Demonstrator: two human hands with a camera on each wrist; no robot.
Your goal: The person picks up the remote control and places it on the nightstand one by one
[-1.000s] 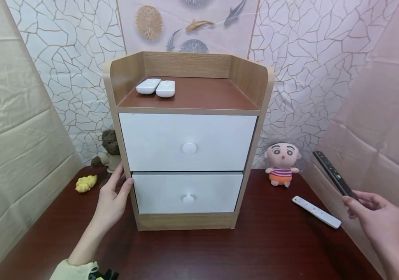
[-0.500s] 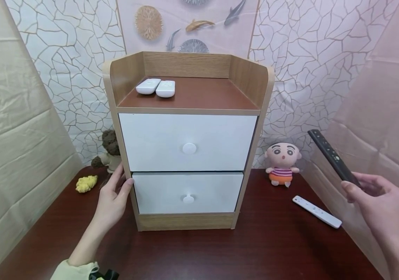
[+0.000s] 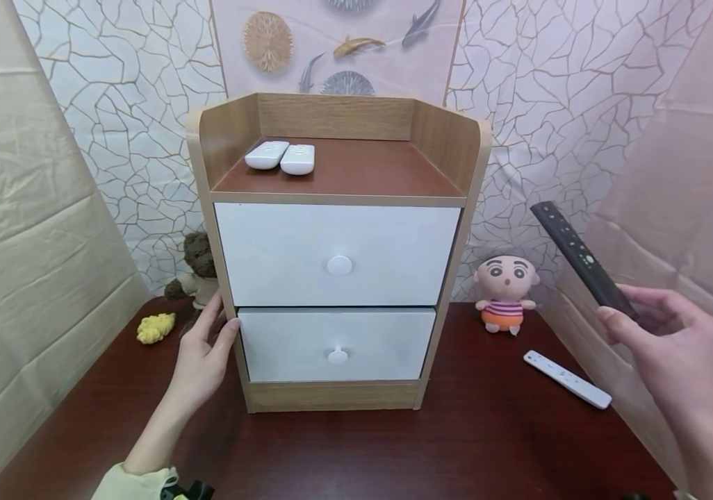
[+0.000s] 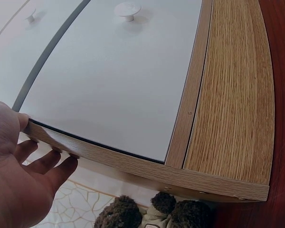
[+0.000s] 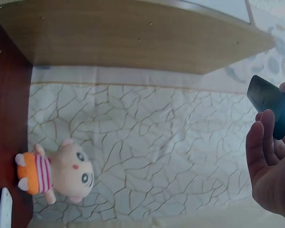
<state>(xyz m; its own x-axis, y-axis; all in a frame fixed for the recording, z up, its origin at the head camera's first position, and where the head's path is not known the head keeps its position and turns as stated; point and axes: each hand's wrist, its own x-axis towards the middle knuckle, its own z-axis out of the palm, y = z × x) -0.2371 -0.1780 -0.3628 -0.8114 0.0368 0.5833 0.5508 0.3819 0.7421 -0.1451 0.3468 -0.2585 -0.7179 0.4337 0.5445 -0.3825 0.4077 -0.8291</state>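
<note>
Right of centre in the left wrist view, the cabinet's wooden strip (image 4: 195, 76) bears a tiny mark (image 4: 190, 113), S or 5, unclear which.

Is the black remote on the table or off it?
Off: the right hand holds the black remote up, away from the table.

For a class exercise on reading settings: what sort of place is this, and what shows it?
Probably a staged indoor corner, dressed like a room: cloth sheets line both sides, a patterned covering hangs behind, and a drawer cabinet stands on a dark tabletop.
</note>
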